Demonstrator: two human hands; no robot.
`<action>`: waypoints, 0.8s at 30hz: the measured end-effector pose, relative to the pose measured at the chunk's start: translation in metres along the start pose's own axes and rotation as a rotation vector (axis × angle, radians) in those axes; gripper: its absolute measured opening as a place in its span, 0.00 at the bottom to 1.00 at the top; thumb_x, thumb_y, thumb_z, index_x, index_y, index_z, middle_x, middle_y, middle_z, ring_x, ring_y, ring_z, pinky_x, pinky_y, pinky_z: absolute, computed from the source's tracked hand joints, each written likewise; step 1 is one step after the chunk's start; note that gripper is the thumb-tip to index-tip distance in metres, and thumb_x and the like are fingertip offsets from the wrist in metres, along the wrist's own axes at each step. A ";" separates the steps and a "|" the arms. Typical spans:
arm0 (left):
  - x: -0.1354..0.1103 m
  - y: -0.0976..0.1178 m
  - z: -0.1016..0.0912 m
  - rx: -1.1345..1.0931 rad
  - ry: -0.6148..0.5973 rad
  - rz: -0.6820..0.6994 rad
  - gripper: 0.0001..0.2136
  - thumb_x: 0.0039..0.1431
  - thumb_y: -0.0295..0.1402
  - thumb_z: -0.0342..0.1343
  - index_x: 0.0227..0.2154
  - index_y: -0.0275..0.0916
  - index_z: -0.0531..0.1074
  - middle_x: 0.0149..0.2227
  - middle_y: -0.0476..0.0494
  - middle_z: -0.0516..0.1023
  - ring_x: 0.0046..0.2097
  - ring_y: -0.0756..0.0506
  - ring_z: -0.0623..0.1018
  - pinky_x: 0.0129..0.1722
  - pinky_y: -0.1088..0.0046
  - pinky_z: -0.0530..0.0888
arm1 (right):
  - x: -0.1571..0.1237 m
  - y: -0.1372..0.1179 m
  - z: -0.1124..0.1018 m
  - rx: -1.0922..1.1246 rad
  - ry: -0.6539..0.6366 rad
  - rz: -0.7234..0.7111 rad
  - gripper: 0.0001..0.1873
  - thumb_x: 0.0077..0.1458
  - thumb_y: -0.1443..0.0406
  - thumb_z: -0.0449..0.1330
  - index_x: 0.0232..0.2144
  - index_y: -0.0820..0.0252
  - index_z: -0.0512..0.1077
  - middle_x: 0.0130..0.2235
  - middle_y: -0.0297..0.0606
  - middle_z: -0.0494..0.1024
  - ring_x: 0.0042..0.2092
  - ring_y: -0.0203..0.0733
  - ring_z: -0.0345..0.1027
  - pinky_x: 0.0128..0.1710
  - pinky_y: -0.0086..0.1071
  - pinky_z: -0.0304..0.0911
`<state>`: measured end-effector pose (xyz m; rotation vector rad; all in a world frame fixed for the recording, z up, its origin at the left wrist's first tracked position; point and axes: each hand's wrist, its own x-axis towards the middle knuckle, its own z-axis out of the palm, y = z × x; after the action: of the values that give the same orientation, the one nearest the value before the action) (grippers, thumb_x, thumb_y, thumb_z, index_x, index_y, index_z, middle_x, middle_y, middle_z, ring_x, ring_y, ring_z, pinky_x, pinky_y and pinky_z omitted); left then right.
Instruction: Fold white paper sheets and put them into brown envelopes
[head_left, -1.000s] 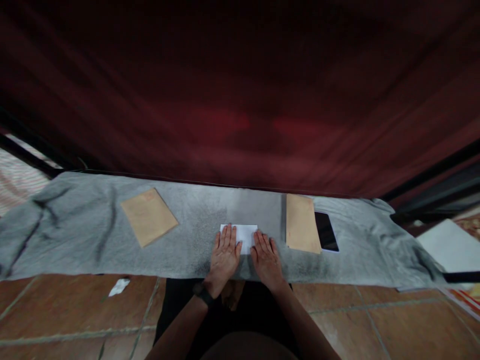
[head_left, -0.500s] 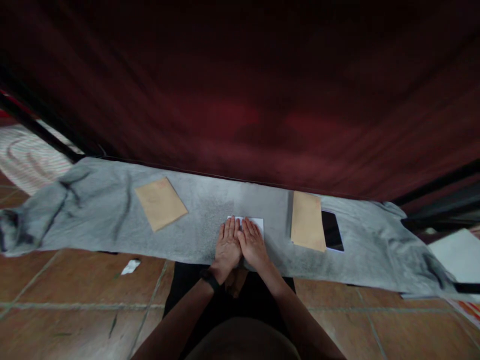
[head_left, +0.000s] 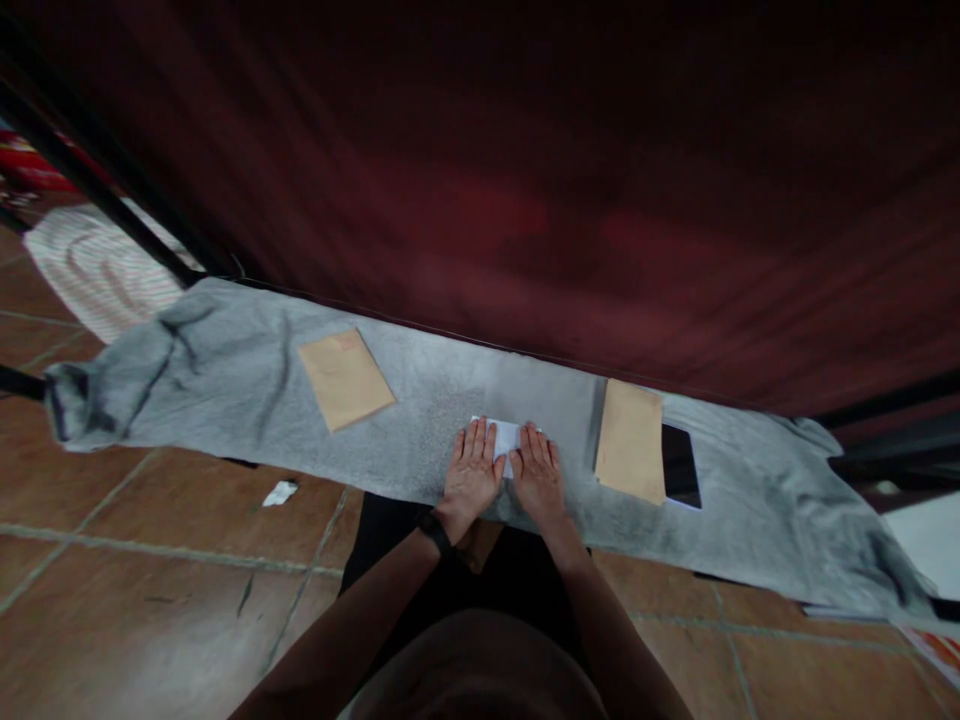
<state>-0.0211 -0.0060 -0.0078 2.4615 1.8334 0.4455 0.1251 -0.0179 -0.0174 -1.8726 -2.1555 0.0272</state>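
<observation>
A small white sheet of paper (head_left: pixel 505 436) lies on the grey cloth in front of me. My left hand (head_left: pixel 472 472) rests flat on its left part, fingers stretched out, a dark band around the wrist. On the paper's right part my right hand (head_left: pixel 538 473) lies flat too, fingers extended. Between the two thumbs a strip of the white paper shows; the hands cover the rest. To the left is a brown envelope (head_left: pixel 346 380). A stack of brown envelopes (head_left: pixel 630 440) lies to the right, beside a dark-screened phone (head_left: pixel 680 466).
The grey cloth (head_left: pixel 555 390) covers a long, narrow surface, rumpled at both ends. Behind it hangs a dark red curtain (head_left: pixel 487 230). A white scrap (head_left: pixel 280 493) lies on the tiled floor (head_left: pixel 187 510), and a striped cloth (head_left: pixel 109 265) is at far left.
My hands have moved apart from their place side by side at the paper's middle, baring a strip between them. The whole view has shifted and tilted slightly.
</observation>
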 end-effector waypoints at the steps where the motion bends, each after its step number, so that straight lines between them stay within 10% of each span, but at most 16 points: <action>1: 0.000 0.000 0.001 -0.003 0.003 0.000 0.29 0.69 0.38 0.40 0.69 0.30 0.52 0.70 0.31 0.56 0.72 0.38 0.54 0.69 0.51 0.52 | -0.001 0.003 -0.001 -0.007 0.003 0.013 0.28 0.70 0.63 0.42 0.69 0.69 0.54 0.70 0.52 0.55 0.70 0.51 0.47 0.67 0.51 0.44; 13: 0.002 0.000 -0.006 0.013 0.011 0.003 0.27 0.70 0.37 0.41 0.67 0.29 0.56 0.69 0.30 0.57 0.71 0.36 0.54 0.70 0.48 0.50 | -0.010 0.030 -0.006 -0.049 0.011 0.050 0.28 0.70 0.63 0.43 0.69 0.65 0.54 0.70 0.46 0.58 0.70 0.50 0.48 0.68 0.49 0.45; 24: 0.014 0.043 0.003 -0.110 -0.035 0.250 0.25 0.71 0.34 0.38 0.66 0.32 0.58 0.68 0.36 0.61 0.71 0.42 0.56 0.70 0.53 0.54 | -0.010 0.030 -0.007 -0.070 0.004 0.037 0.29 0.67 0.68 0.45 0.69 0.61 0.55 0.71 0.42 0.54 0.71 0.52 0.46 0.68 0.50 0.44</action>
<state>0.0231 -0.0053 0.0008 2.6132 1.4515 0.4949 0.1572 -0.0245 -0.0186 -1.9490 -2.1459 -0.0449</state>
